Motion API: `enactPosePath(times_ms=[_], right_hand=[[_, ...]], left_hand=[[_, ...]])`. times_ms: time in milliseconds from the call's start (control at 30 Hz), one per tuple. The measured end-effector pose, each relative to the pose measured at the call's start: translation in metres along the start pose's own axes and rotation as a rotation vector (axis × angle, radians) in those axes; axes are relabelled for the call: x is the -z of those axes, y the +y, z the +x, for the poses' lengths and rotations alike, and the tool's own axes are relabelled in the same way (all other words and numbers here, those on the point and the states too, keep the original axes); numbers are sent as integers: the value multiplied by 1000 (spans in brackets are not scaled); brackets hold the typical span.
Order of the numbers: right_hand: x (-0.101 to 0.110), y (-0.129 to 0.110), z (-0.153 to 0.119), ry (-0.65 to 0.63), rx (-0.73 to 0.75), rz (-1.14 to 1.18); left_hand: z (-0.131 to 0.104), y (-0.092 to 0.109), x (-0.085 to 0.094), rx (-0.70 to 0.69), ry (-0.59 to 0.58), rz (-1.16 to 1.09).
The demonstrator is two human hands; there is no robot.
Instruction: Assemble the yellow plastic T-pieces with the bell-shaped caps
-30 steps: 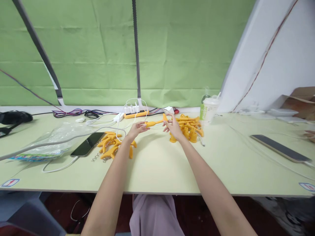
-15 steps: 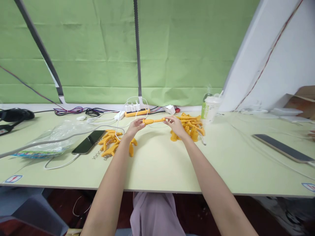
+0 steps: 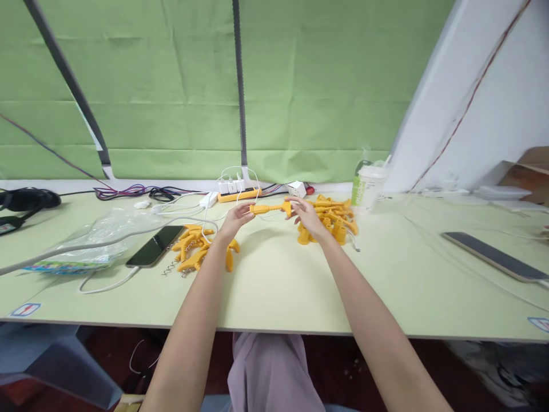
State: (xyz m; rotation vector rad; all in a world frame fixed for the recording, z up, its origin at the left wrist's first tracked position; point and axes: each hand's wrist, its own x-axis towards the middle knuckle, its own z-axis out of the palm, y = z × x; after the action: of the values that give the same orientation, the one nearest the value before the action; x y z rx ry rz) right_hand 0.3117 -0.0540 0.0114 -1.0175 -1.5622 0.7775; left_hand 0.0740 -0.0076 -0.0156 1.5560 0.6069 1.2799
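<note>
Piece of yellow plastic (image 3: 270, 210) spans the gap between a person's two hands, held nearly level above a pale counter (image 3: 278, 292). The left hand (image 3: 233, 222) grips the ribbed end with thumb and fingers, while the right hand (image 3: 307, 218) pinches the flared end, some of its fingertips hidden from the camera. Holding both ends likely steadies the slim part and leaves its narrow middle uncovered and in plain sight. Both forearms reach in from the near edge, and the hands meet the piece midway between two groups of yellow parts, a position that probably puts either group within easy reach. On the left, winged yellow parts (image 3: 195, 262) lie loosely together, metal spirals (image 3: 170, 266) jutting from among them and a thin white cable crossing over. On the right, just beyond the wrist, a heap of yellow pieces (image 3: 332, 213) includes cup-shaped parts (image 3: 338, 233) standing at the front; the separation suggests sorting by kind, so that shapes do not mix. A dark phone (image 3: 156, 247) lies just beside the left group, near a clear plastic bag (image 3: 109, 229). Behind the hands, a power strip (image 3: 240, 195) sits along the back, close to the wall side, and a white drink cup (image 3: 369, 189) stands upright beyond the right heap, apparently set aside from the handling area.
</note>
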Motion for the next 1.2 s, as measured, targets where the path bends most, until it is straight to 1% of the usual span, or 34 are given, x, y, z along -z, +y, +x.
enactPosePath(times_ms=[67, 133, 300, 333, 400, 500, 533, 633, 700, 833, 933, 1000, 1100, 1200], right_hand=[[2, 0, 0, -30, 8, -35], [3, 0, -1, -17, 22, -93], [3, -3, -2, 162, 10, -310], [2, -4, -2, 182, 1, -330], [1, -6, -3, 186, -19, -311], [-1, -5, -4, 170, -37, -242], [-1, -5, -3, 165, -34, -229], [-1, -2, -2, 166, -24, -205], [0, -2, -1, 175, -28, -201], [-2, -2, -2, 169, -32, -210], [-3, -3, -3, 169, -33, -210], [-4, -4, -3, 180, -34, -208], [-2, -5, -4, 204, -40, -209], [-1, -6, -4, 224, -51, -205]], left_hand=[[0, 1, 1, -10, 15, -10], [0, 4, 0, -11, 21, -4], [-2, 13, -7, -7, -21, 21], [-3, 15, -8, -10, -35, 25], [-4, 16, -10, -28, -58, 40], [-6, 16, -10, -50, -45, 67], [-6, 16, -10, -29, -29, 72], [-5, 16, -11, 101, 25, 115], [-4, 15, -10, 136, 47, 164], [-3, 15, -9, 49, 50, 217], [-4, 17, -8, 1, 76, 273], [-6, 18, -7, 27, 83, 265], [-5, 18, -8, 123, 51, 223], [-3, 16, -8, 145, 45, 222]])
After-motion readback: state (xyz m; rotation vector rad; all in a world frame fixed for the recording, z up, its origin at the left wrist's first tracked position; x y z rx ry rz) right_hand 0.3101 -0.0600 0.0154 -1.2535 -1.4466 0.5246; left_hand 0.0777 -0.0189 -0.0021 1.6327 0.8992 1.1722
